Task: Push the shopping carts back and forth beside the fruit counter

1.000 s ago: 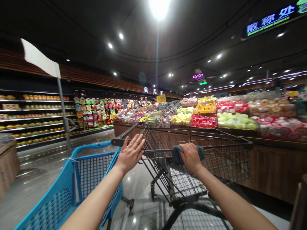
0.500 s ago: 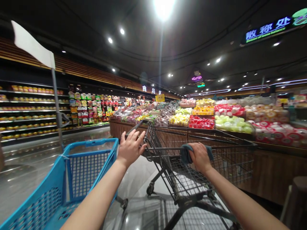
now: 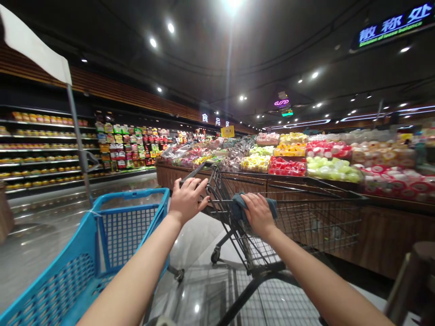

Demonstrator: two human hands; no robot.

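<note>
A dark wire shopping cart [image 3: 306, 213] stands in front of me in a supermarket aisle. My left hand [image 3: 187, 200] rests on the left end of its handle bar, fingers curled over the bar. My right hand [image 3: 257, 214] presses a blue-grey cloth [image 3: 238, 203] against the cart's rear bar, fingers closed over it. A blue plastic cart [image 3: 102, 244] stands at my left, close to my left forearm.
A long wooden display counter [image 3: 374, 231] heaped with wrapped sweets in many colours runs along the right. Stocked shelves [image 3: 44, 149] line the left wall. A pole with a white flag [image 3: 76, 136] rises from the blue cart. The glossy floor [image 3: 41, 235] stretches ahead on the left.
My left hand, open and hovering a second ago, has come down and closed on the cart's bar. My right hand slid the cloth leftward along the bar.
</note>
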